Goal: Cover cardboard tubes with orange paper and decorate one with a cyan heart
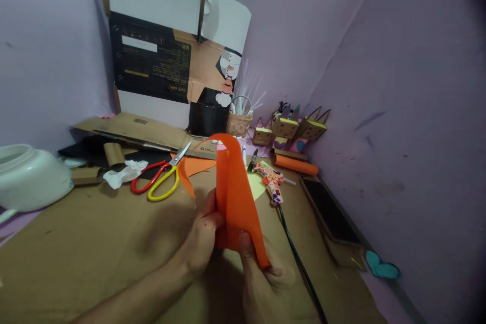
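Orange paper (243, 207), bent into a tall curved loop, stands upright between both hands above the cardboard-covered table. My left hand (203, 235) grips its lower left side, with thumb and fingers pressed around it. On the lower right, my right hand (261, 273) pinches the paper with the thumb in front and the fingers behind. A narrow orange strip curls out to the left at the top. Behind it lie scissors (163, 177) with one red and one yellow handle. A flower-patterned glue gun (273, 179) rests to the right, its black cord running toward me.
At the left stands a white pot (32, 177), near crumpled tissue (123, 173) and a cardboard tube (114, 155). An orange roll (296, 164), cardboard animal figures (286, 127) and a basket (239, 124) are behind. A dark phone-like slab (330, 210) lies right, beside the wall.
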`<state>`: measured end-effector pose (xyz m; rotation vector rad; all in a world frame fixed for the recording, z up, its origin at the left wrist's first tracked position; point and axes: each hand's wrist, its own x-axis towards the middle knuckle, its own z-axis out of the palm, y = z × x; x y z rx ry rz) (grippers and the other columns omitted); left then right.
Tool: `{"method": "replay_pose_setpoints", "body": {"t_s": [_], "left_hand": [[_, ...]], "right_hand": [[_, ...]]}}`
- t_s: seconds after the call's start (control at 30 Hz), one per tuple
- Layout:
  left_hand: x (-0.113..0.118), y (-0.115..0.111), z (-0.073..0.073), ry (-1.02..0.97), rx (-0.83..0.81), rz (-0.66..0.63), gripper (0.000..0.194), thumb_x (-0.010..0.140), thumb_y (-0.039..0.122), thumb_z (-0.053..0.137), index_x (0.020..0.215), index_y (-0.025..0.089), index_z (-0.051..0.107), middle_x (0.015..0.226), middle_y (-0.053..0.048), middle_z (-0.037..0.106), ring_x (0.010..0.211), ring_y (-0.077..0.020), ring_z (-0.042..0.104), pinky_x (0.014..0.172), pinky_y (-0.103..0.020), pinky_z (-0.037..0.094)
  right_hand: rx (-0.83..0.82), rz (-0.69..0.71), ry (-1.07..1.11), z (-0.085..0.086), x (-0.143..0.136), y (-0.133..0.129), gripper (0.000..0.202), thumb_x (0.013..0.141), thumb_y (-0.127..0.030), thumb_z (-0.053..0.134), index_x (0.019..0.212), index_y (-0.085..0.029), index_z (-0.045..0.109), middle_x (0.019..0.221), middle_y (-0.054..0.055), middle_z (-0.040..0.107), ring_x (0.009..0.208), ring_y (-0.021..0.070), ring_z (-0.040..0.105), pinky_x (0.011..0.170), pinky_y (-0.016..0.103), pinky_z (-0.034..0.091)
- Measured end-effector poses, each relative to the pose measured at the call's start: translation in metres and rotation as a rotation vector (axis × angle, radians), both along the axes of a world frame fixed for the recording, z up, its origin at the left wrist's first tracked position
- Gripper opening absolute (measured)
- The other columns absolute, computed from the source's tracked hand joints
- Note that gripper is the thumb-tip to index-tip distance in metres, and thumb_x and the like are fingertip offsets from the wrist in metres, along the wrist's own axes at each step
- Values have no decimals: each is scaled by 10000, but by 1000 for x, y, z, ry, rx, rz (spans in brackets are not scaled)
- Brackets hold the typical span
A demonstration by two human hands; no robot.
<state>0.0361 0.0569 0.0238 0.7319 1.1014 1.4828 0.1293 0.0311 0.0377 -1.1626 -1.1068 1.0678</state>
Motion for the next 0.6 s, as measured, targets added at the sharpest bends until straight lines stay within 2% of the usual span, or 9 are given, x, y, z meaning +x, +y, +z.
{"method": "replay_pose_setpoints", "body": {"t_s": [0.1,0.2,0.3,0.47,0.6], "left_hand": [[2,1,8,-186,9,-22,245,746,186,496,935,163,649,888,-32,706,894,-218,619,760,-294,477],[2,3,15,-274,30,-16,242,725,186,557,947,164,649,896,-30,708,883,-210,626,772,-287,478],[-1,4,15,-261,52,-43,285,732,163,589,1014,168,628,957,-36,701,911,-208,624,787,-282,477],[-4,-1,14,-176,89,-135,323,772,252,620,1083,172,586,1038,-58,676,951,-224,614,789,-296,482],[-2,-1,12,-201,81,-47,308,781,272,604,1067,164,575,978,-53,690,902,-218,627,775,-309,488]], "right_hand": [[-9,25,40,-5,1,1,305,744,-416,610,698,-138,729,612,33,652,618,186,600,554,239,483],[-40,41,105,-16,7,6,325,728,-436,631,642,-131,705,567,31,626,586,179,588,516,240,485],[-87,57,224,-23,16,11,303,692,-428,678,665,-128,709,589,39,645,592,183,602,516,252,509],[-170,33,382,-21,24,13,250,668,-368,730,751,-132,721,713,65,706,652,192,651,587,283,557],[-186,-27,444,-20,25,13,227,658,-351,744,735,-139,718,724,64,712,716,208,668,634,305,573]]}}
